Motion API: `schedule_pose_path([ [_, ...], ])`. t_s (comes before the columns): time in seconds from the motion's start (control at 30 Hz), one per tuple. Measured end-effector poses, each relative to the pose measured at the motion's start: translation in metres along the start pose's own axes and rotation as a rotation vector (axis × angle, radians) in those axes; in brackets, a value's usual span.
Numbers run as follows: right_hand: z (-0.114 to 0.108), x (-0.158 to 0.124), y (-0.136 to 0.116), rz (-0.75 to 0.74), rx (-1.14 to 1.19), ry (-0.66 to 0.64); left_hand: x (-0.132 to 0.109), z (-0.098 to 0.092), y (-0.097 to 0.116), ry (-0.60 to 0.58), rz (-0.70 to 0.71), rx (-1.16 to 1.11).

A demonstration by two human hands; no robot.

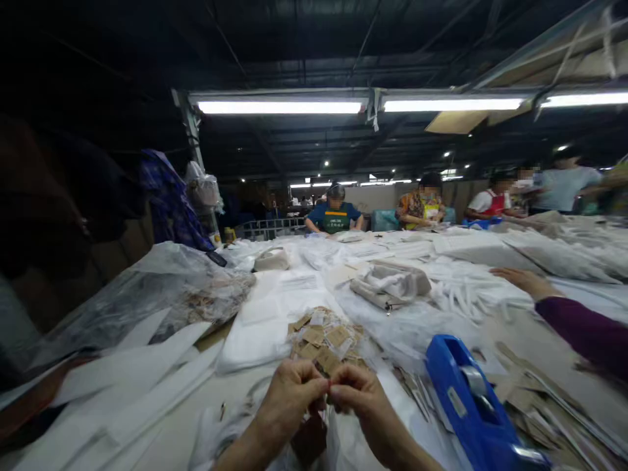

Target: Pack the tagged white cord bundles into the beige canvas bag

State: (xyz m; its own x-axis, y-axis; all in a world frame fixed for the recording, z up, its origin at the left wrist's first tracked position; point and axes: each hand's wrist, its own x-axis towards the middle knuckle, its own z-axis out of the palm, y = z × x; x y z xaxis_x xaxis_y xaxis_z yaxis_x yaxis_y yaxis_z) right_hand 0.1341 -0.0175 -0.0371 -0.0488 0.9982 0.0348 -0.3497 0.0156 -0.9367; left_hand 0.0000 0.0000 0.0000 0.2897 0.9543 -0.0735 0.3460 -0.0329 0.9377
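My left hand (287,402) and my right hand (367,405) meet low in the middle of the view, thumb and forefinger of each pinched together. Whatever sits between the fingertips is too small and blurred to name. Below them hangs or lies a dark brown piece (310,439), partly covered by the hands; whether it joins what they pinch cannot be made out. Just beyond the fingers is a heap of small tan cards or tags (326,337), some in clear wrapping.
At right stands a blue tape dispenser (458,399), near a co-worker's purple sleeve (583,333) and reaching hand (527,281). White foam sheets (132,373) lie at left under clear plastic film (147,281). A beige bag (390,284) rests farther back. Several people work across the table.
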Motion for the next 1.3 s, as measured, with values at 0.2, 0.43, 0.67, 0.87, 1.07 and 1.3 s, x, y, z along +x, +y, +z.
schedule_pose_path([
  [0.2,-0.018,0.001,-0.002,-0.016,0.081,0.215,0.007,-0.021,0.026,0.151,0.15,0.024],
  [0.43,-0.025,0.0,0.003,0.051,0.226,0.239,0.015,-0.023,0.04,0.203,0.202,0.019],
  [0.67,-0.019,-0.011,0.001,0.09,0.295,0.2,0.02,-0.013,0.048,0.178,0.224,-0.083],
  [0.87,-0.025,-0.015,0.008,-0.047,0.107,0.329,0.021,-0.013,0.055,0.115,0.235,-0.143],
  [1.07,-0.018,-0.007,-0.017,-0.241,-0.334,0.126,0.016,-0.014,0.062,0.015,0.299,-0.165],
  [1.3,-0.013,0.006,-0.018,-0.131,-0.232,-0.189,0.014,-0.011,0.068,-0.061,0.326,-0.25],
])
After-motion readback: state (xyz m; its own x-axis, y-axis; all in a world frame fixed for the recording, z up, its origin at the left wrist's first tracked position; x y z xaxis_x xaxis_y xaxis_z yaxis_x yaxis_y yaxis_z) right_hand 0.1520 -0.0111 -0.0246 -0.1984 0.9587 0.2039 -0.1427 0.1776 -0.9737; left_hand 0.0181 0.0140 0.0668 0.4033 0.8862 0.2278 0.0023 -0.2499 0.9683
